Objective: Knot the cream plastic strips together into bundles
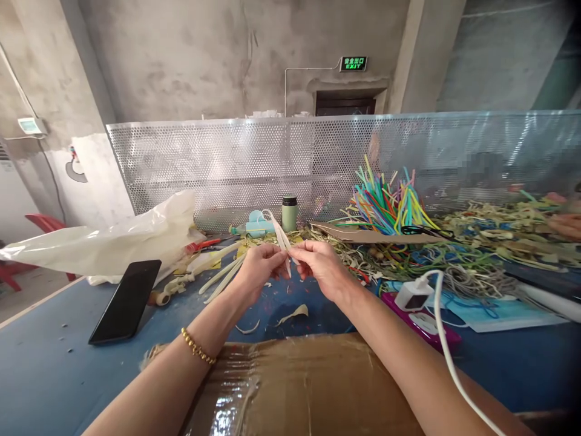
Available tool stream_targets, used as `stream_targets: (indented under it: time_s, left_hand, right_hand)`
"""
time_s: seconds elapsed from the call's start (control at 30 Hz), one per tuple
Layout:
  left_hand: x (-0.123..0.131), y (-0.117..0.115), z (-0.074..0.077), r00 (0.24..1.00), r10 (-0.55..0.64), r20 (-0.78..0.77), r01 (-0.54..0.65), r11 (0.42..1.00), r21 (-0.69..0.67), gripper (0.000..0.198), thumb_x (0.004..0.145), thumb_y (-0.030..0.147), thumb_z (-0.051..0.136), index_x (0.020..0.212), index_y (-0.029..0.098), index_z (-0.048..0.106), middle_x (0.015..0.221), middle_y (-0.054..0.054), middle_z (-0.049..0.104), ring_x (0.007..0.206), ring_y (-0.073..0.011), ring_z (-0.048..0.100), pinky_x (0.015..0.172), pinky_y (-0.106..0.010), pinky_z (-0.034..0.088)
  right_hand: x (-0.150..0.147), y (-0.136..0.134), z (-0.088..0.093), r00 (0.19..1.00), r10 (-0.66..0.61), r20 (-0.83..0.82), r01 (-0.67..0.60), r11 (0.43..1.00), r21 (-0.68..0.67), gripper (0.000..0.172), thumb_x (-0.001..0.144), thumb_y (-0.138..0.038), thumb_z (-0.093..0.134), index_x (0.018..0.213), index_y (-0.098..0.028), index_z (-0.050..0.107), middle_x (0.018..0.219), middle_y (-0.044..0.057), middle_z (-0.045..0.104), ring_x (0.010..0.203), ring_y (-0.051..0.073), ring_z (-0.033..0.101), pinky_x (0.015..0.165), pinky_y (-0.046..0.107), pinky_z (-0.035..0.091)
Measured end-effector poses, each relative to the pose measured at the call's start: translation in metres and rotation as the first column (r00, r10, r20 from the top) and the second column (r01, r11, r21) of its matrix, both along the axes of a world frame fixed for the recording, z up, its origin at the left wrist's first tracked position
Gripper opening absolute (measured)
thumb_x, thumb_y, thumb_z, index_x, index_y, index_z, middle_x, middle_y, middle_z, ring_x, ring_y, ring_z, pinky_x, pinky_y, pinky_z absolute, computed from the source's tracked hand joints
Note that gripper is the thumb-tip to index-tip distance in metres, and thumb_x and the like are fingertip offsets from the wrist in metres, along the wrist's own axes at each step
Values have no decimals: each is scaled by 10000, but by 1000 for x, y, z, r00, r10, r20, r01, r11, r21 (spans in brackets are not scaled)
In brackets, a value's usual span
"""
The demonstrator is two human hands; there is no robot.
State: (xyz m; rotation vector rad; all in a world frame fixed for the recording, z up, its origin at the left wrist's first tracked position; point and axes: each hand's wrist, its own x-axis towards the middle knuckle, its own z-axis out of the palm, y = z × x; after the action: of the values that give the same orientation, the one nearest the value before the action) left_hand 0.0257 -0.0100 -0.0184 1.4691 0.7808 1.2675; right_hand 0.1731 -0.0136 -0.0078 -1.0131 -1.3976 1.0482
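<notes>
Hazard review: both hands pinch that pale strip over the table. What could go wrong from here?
The pale strip, pinched between left hand and right hand, might tear or slip.
The white cable runs beside the right forearm; a snag could drag the charger.

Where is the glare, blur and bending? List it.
Head view: glare on the taped cardboard box; a pixelated patch behind the mesh screen at right; wide-angle bending bows the screen's top edge; the left hand and right hand, pinching a pale strip, are sharp.
</notes>
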Motion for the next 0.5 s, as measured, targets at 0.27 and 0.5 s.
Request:
stream_targets:
  time_s: [0.27, 0.5]
  left_hand:
    - [-1, 0, -1, 999, -34, 33, 36, 999, -41, 198, 774, 278, 675, 695, 95, 674, 637, -86, 682, 533, -136, 629, 542, -237, 425]
    - [-2, -4, 6, 999, 2, 34, 0, 998, -62, 183, 792, 222, 641, 685, 83, 693, 648, -111, 703, 526, -141, 640, 548, -246, 457]
  right_hand:
    - [-1, 2, -1, 999, -6, 35, 4, 998, 62, 202, 717, -339, 687, 725, -152, 611, 512, -14, 562, 456, 98, 468, 440, 233, 328]
    - [-3, 3, -2, 1000, 2, -28, 1, 997, 80, 268, 676, -381, 746, 723, -152, 614, 522, -15, 570, 457, 95, 461, 440, 235, 311]
